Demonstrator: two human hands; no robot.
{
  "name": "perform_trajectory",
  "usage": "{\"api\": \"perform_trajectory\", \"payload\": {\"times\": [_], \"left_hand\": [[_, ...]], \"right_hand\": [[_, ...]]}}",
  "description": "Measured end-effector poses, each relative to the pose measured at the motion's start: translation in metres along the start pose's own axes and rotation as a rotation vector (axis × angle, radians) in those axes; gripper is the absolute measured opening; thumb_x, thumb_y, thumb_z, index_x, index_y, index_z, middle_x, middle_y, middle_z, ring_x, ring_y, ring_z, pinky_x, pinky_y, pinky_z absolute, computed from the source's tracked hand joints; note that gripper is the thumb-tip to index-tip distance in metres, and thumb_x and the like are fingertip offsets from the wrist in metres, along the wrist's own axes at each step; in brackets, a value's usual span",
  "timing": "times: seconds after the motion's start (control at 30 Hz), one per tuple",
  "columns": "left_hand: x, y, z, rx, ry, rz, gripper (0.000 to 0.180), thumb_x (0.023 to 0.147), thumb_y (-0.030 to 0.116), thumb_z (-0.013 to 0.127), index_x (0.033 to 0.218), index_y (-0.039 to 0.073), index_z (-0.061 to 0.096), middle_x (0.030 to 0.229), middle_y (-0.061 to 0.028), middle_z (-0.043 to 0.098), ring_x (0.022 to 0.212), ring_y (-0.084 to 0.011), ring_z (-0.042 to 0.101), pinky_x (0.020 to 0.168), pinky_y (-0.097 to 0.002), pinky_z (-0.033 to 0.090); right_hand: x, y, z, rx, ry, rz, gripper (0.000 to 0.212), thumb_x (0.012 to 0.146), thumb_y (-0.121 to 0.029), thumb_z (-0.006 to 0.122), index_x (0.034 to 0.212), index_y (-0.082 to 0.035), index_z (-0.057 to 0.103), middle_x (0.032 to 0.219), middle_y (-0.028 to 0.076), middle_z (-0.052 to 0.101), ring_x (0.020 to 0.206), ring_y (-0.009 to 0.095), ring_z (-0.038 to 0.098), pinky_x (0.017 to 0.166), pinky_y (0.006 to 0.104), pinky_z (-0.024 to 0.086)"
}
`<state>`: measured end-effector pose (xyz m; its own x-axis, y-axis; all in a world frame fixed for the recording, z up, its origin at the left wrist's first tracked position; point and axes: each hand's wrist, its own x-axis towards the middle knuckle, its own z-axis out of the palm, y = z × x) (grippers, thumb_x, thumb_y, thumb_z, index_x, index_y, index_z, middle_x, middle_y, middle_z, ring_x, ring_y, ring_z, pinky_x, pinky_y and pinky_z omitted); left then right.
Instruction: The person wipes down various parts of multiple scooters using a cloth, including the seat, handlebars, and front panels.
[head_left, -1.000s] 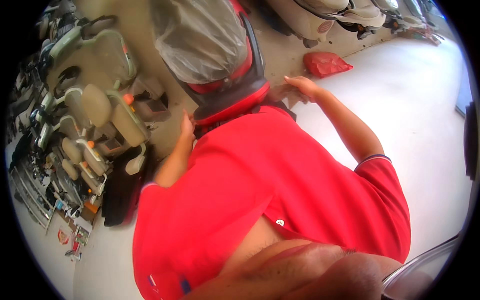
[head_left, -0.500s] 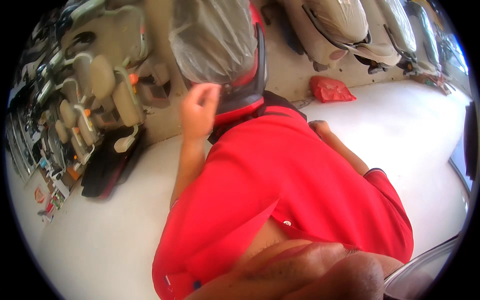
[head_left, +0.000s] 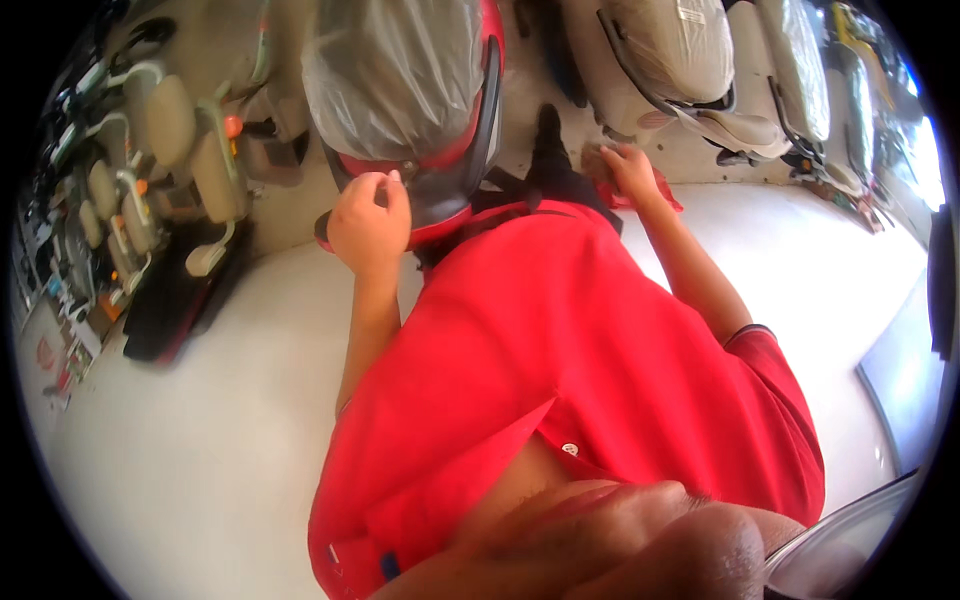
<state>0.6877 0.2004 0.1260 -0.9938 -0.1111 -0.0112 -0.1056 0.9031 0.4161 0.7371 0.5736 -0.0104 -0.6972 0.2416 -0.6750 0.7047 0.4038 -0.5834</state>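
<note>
Ahead of me stands a red scooter (head_left: 480, 160), its seat (head_left: 400, 75) wrapped in clear plastic and a black grab rail (head_left: 488, 110) curving along the right side. My left hand (head_left: 370, 225) is at the scooter's tail, just behind the seat, fingers curled with thumb and forefinger close together. Whatever it pinches, if anything, cannot be made out. Out to the right, my right hand (head_left: 630, 172) is closed around a small grey-brown thing, blurred and partly hidden by the fingers. A red plastic bag (head_left: 668, 190) lies on the floor behind that hand.
More scooters with plastic-wrapped seats (head_left: 680, 50) line the right. On the left are several beige-seated vehicles (head_left: 215, 170) and a dark flat object (head_left: 185, 300) on the pale floor (head_left: 230, 430). A bluish panel (head_left: 905, 370) stands at the far right.
My right hand has risen and swung forward, now overlapping the red bag. My left hand has shifted slightly left and down, still by the scooter's tail. The view has turned a little.
</note>
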Motion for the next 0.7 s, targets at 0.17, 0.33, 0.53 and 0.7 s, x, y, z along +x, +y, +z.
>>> {"api": "perform_trajectory", "payload": {"times": [0.17, 0.33, 0.53, 0.7], "left_hand": [[-0.019, -0.015, 0.013, -0.025, 0.415, -0.173, 0.013, 0.081, 0.016, 0.067, 0.077, 0.003, 0.067, 0.074, -0.0104, 0.067, 0.066, -0.0289, 0.062, 0.063, -0.0361, 0.048], [-0.017, -0.022, 0.014, 0.050, 0.411, -0.344, 0.017, 0.082, 0.019, 0.065, 0.075, 0.003, 0.067, 0.073, -0.0110, 0.067, 0.066, -0.0268, 0.062, 0.063, -0.0368, 0.047], [-0.017, -0.020, 0.012, 0.129, 0.427, -0.363, 0.019, 0.081, 0.020, 0.064, 0.076, 0.002, 0.065, 0.071, -0.0114, 0.065, 0.064, -0.0258, 0.061, 0.063, -0.0358, 0.047], [-0.014, -0.018, 0.009, 0.098, 0.368, -0.349, 0.020, 0.081, 0.019, 0.062, 0.076, 0.000, 0.062, 0.069, -0.0131, 0.063, 0.062, -0.0256, 0.059, 0.061, -0.0362, 0.046]], "right_hand": [[-0.009, -0.096, -0.021, 0.271, -0.330, -0.032, 0.028, 0.092, -0.028, 0.060, 0.084, -0.002, 0.064, 0.058, 0.002, 0.053, 0.042, 0.011, 0.046, 0.040, 0.0285, 0.035], [-0.014, -0.114, -0.073, 0.369, -0.274, -0.195, 0.027, 0.090, -0.018, 0.063, 0.109, 0.001, 0.063, 0.075, 0.002, 0.060, 0.066, 0.007, 0.054, 0.058, 0.0238, 0.045], [-0.004, -0.109, -0.106, 0.632, -0.408, -0.276, 0.044, 0.087, -0.007, 0.063, 0.128, 0.002, 0.050, 0.101, 0.005, 0.064, 0.085, 0.010, 0.060, 0.076, 0.0258, 0.049], [-0.009, -0.111, -0.117, 0.573, -0.439, -0.405, 0.043, 0.087, -0.008, 0.065, 0.126, 0.005, 0.052, 0.105, 0.007, 0.064, 0.094, 0.011, 0.059, 0.084, 0.0258, 0.047]]}}
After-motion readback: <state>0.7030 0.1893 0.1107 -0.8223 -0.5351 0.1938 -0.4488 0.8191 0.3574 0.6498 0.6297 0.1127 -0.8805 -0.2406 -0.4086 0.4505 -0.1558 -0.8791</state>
